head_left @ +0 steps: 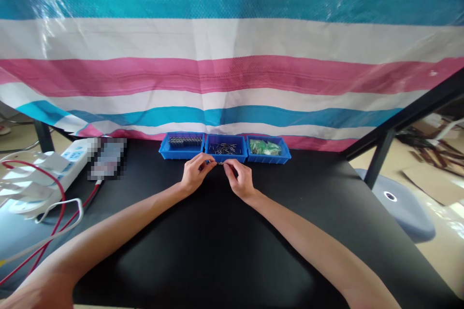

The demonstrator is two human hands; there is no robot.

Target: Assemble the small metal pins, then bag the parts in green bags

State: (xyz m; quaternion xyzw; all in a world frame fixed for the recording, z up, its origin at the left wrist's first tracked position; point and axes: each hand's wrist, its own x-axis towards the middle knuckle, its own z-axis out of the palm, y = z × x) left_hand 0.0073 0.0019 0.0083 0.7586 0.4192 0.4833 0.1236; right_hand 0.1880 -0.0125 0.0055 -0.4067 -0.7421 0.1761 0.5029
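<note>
Left hand [195, 174], right hand [242, 178] — pinching metal piece [220, 163]; blue bins [270, 159] beyond

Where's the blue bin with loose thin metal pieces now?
Near the head view's centre, just beyond the left hand and right hand, the middle bin sits between the green-filled bin on the right and another bin on the left.

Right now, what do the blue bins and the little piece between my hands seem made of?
Blue bins: probably plastic, slightly glossy, with uniform color and molded-looking walls. Little piece: possibly shiny metal, from its glint, but too small to be sure.
</note>
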